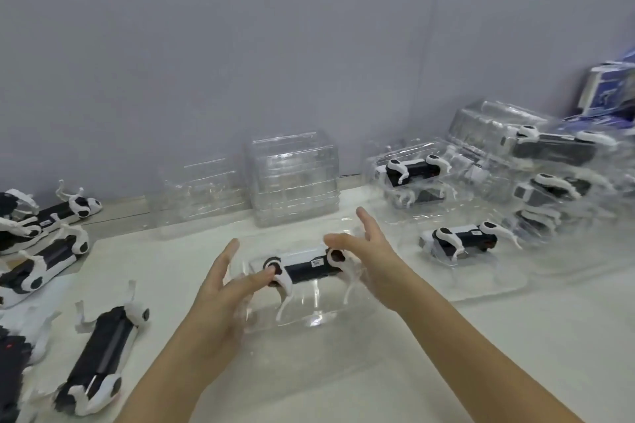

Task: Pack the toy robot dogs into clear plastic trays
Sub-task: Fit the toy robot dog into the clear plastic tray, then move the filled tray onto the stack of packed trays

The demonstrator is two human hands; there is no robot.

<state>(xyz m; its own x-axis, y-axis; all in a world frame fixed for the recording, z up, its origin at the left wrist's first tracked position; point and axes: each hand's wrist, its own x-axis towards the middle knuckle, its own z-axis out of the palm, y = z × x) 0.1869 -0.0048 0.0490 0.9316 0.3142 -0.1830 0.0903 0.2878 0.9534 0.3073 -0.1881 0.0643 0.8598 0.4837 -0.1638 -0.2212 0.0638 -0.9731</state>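
**Entry: packing stn, one moment**

1. Dog: blk/white, on its side in tray, table ctr, toward front edge. Legs point toward us, down into the tray. We judge it seated or nearly so.
2. L hand: wide, fingers straight & spread, thumb tip touching the dog's left joint disc. Grips nothing.
3. R hand: wide, fingers straight, lying over the dog's right end. Holds nothing. Whether the palm presses down, we can't tell.

**Done**
- Packed trays: two singles right of ctr, more piled toward the far right corner. We count approx. five dogs in plastic.

**Left to do**
- Loose dogs: along left edge, five or more, unpacked.
- Empty trays: two stacks at far edge by the wall.
- Our est.: about halfway, w/ the current dog in its final seating step.

**Hidden / unclear**
- Tray rims nearly invisible against the table, so we can't say if any tray has a lid.
- Pile at far right corner blurred, count unsure.
- Several loose dogs cut off at left edge.
- Boxes: blue, far right corner, cut by frame, print unreadable.
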